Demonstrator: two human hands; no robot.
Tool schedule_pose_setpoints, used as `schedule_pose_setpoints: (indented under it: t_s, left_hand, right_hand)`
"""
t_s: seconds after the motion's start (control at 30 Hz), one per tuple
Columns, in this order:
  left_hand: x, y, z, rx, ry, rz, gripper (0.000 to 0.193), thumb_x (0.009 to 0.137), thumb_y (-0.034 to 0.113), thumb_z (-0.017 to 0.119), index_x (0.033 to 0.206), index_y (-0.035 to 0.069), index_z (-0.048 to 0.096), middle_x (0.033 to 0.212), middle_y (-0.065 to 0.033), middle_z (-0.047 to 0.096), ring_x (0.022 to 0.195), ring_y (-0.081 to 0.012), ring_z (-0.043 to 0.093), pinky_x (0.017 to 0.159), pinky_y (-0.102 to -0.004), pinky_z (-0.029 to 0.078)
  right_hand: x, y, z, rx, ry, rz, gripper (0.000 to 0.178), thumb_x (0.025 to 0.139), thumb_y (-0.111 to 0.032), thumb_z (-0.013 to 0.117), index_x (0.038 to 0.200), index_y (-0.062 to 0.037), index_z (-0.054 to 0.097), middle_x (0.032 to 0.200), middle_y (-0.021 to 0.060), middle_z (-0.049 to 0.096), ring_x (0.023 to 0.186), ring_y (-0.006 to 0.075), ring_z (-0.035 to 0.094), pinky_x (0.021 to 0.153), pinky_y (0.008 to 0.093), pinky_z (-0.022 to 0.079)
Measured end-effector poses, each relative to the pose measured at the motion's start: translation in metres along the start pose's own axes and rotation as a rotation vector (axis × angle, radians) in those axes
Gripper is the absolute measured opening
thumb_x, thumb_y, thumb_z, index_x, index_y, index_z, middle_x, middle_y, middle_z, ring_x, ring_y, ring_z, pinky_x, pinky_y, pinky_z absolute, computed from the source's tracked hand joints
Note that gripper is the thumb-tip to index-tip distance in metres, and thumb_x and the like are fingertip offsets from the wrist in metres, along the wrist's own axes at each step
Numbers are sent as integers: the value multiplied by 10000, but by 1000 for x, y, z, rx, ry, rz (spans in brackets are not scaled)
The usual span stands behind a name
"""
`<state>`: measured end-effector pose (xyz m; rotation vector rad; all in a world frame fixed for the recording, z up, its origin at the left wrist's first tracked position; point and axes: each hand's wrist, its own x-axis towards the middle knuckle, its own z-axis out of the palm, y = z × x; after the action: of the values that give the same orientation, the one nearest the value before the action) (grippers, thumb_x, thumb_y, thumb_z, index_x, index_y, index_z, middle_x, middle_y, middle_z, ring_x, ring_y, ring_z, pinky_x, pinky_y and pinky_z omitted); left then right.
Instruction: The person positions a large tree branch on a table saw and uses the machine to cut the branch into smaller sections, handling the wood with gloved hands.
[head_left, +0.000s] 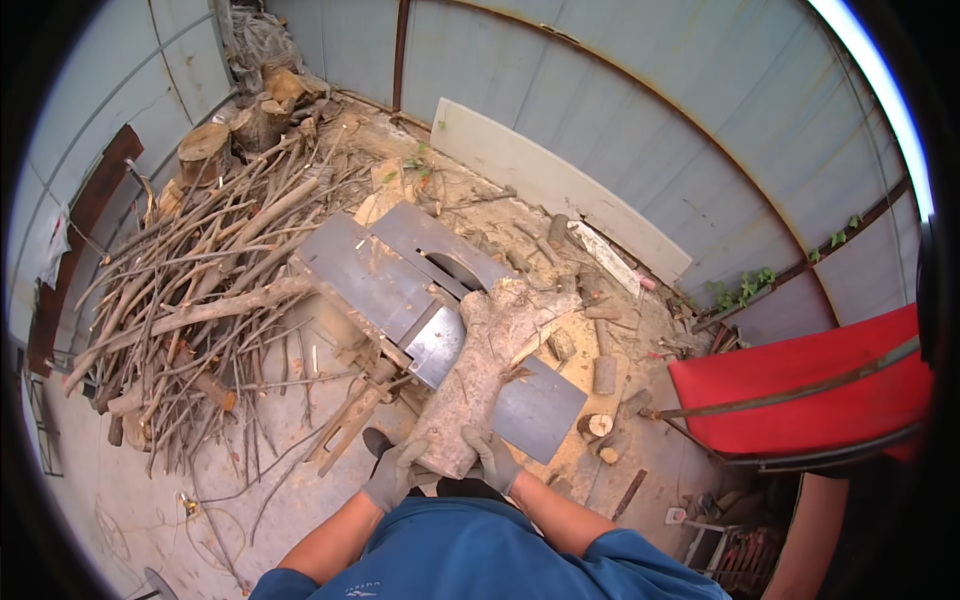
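A thick forked log (468, 385) lies across the metal table of a saw (365, 275), its forked end by the round saw blade (452, 268). My left hand (393, 474), in a grey glove, grips the left side of the log's near end. On the other side of that end, my gloved right hand (493, 463) grips it too. The fingers of both hands are partly hidden against the bark. One grey side plate (540, 408) of the saw table shows to the right of the log.
To the left is a big heap of cut branches (215, 290), with thick stumps (204, 152) behind it. Sawdust (625, 375) and short log pieces (604, 372) lie right of the saw. A red sheet (800, 385) stands at the right. Metal walls (620, 110) enclose the far side.
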<state>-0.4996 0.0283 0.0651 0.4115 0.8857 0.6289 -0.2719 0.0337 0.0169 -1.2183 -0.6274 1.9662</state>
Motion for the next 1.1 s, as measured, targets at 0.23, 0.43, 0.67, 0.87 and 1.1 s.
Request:
schedule_pose_setpoints:
  t_s: [0.23,0.43,0.67,0.87,1.1]
  left_hand:
    - [-12,23,18,-88,73,37,702,1067,436,552,1561,-42,406,1490,-224,562,1334,-340,613,1094,-480,543]
    - [-9,26,8,-5,53,54,809,1047,541,497,1606,-14,314,1537,-250,499,1370,-377,579,1147,-523,490]
    - [-7,27,5,-18,72,55,833,1033,559,513,1601,-19,319,1534,-251,503,1367,-381,583,1135,-530,501]
    - [-5,27,3,-22,78,57,826,1026,554,525,1614,15,313,1542,-243,497,1368,-390,579,1123,-539,509]
    - [-3,25,0,-23,148,59,871,993,595,556,1623,44,316,1542,-232,500,1352,-402,585,1112,-576,500]
  right_hand:
    - [-7,-38,20,-57,106,212,715,1001,-557,673,1462,-40,497,1288,125,680,1119,242,714,872,443,655]
    - [4,-33,24,-83,123,174,768,970,-594,696,1487,-66,485,1334,132,659,1144,266,711,880,465,656]
    - [17,-18,12,-149,53,161,793,971,-617,679,1511,-71,481,1347,125,662,1130,264,718,879,462,656]
    - [9,-42,26,-109,89,235,790,950,-593,723,1475,-36,530,1297,140,687,1051,246,736,807,413,659]
    - [15,-51,25,-152,61,331,835,889,-591,799,1423,6,563,1120,144,733,845,224,751,678,366,647]
